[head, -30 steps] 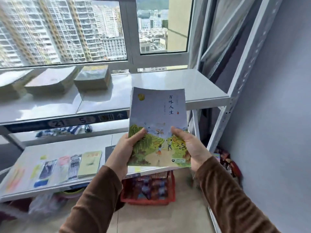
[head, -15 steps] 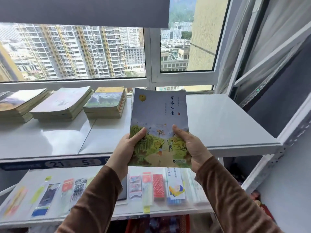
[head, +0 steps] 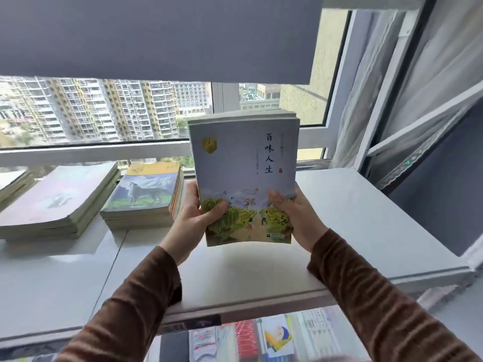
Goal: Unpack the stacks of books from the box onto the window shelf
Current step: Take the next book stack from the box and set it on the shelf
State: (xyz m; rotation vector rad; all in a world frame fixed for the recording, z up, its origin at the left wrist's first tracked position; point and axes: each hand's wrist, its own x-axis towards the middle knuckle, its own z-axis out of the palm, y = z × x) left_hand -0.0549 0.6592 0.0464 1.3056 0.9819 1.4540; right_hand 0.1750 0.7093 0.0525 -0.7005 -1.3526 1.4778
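I hold a stack of books with a pale blue cover and a green-yellow landscape picture, raised above the white window shelf. My left hand grips its lower left edge, thumb on the cover. My right hand grips the lower right edge the same way. On the shelf to the left lie a stack with a wolf cover and a larger pale stack. The box is not in view.
A further stack shows at the far left edge. The window with a grey blind stands behind the shelf. A lower shelf with stationery packs sits beneath. An open window frame is at the right.
Both hands have lifted the stack of books from below shelf level to above the window shelf. The view has tilted upward, so the shelf now lies beneath the books.
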